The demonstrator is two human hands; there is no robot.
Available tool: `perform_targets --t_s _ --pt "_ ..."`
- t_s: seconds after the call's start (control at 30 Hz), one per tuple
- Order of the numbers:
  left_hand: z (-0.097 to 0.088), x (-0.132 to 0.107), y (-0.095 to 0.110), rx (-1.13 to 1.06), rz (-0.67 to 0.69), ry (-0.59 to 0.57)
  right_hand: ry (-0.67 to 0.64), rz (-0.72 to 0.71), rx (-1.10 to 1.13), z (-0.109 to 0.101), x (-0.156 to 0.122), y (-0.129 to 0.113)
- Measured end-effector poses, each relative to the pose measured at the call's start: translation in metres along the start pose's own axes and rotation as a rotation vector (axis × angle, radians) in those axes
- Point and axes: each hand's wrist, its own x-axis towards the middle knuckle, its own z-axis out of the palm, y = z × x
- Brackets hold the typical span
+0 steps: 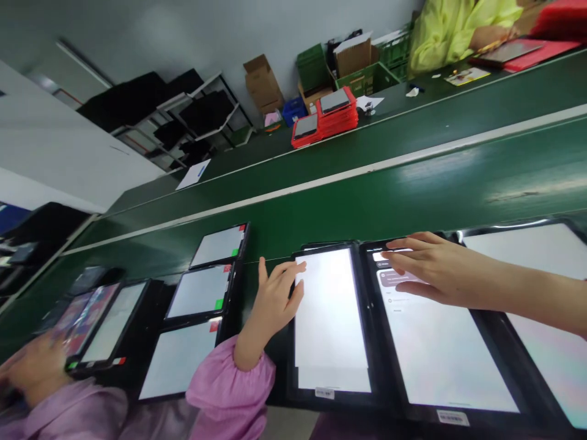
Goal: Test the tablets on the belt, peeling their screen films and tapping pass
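1. Two own hands show: right hand (275, 299), loosely bent, holding nothing, touches the tablet's (331, 318) left edge on the belt (413, 189).
2. Left hand (32, 373) is blurred; its grip cannot be told.
3. A co-worker's hand (426, 269) rests on the next tablet (440, 354).

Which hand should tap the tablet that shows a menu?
Right. The right hand is spread over the top of that tablet; the left is out of view. The pink-sleeved hand at the next tablet seems a co-worker's.

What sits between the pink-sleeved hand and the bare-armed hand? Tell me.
In the head view, one lit white tablet lies between the pink-sleeved hand and the bare-armed hand.
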Motion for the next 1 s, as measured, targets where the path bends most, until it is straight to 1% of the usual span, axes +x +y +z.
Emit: perform_targets --t_s 0.03,0.1,0.13,0.2,0.23,0.27,0.3,0.33,0.4,0.47,0.53,0.6,0.67,0.77,0.83,0.87,0.93,1.0 --pt "0.001 -0.002 -0.001 0.017 0.006 0.020 0.024 0.001 -0.005 -0.010 -0.003 0.003" --pt "0.002 -0.008 -0.004 0.051 -0.013 0.069 0.092 0.042 -0.006 -0.040 -0.016 0.010" --pt "0.002 -0.013 -0.005 0.060 -0.036 0.093 0.136 0.105 0.000 -0.059 -0.027 0.014" --pt "0.002 -0.025 -0.008 0.050 -0.101 0.138 0.241 0.316 -0.022 -0.096 -0.058 0.018" --pt "0.003 -0.031 -0.008 0.033 -0.138 0.149 0.254 0.415 -0.041 -0.110 -0.077 0.018" --pt "0.003 -0.037 -0.008 0.009 -0.170 0.143 0.248 0.485 -0.064 -0.119 -0.098 0.018" --pt "0.003 -0.041 -0.006 -0.015 -0.193 0.125 0.216 0.527 -0.091 -0.123 -0.119 0.016" --pt "0.003 -0.042 -0.004 -0.036 -0.207 0.094 0.154 0.544 -0.095 -0.122 -0.139 0.015" --pt "0.004 -0.039 0.003 -0.068 -0.198 0.023 0.076 0.613 -0.080 -0.108 -0.175 0.011" --pt "0.006 -0.027 0.011 -0.087 -0.152 -0.023 0.048 0.703 -0.059 -0.089 -0.200 0.008" --pt "0.007 -0.011 0.021 -0.096 -0.080 -0.028 0.051 0.764 -0.054 -0.075 -0.213 0.006" --pt "0.009 0.004 0.029 -0.093 0.004 -0.018 0.078 0.795 -0.068 -0.069 -0.218 0.007" --pt "0.010 0.015 0.036 -0.076 0.067 -0.009 0.087 0.799 -0.075 -0.072 -0.219 0.008" --pt "0.009 0.021 0.045 -0.037 0.096 -0.011 0.045 0.688 -0.158 -0.082 -0.211 0.008" --pt "0.008 0.020 0.049 -0.013 0.086 -0.049 0.065 0.591 -0.212 -0.085 -0.197 0.006" --pt "0.007 0.019 0.051 -0.003 0.073 -0.077 0.090 0.560 -0.204 -0.085 -0.187 0.004" --pt "0.005 0.019 0.055 0.014 0.044 -0.133 0.143 0.507 -0.121 -0.082 -0.164 0.001" --pt "0.005 0.020 0.058 0.022 0.029 -0.174 0.154 0.423 -0.039 -0.075 -0.140 0.000"
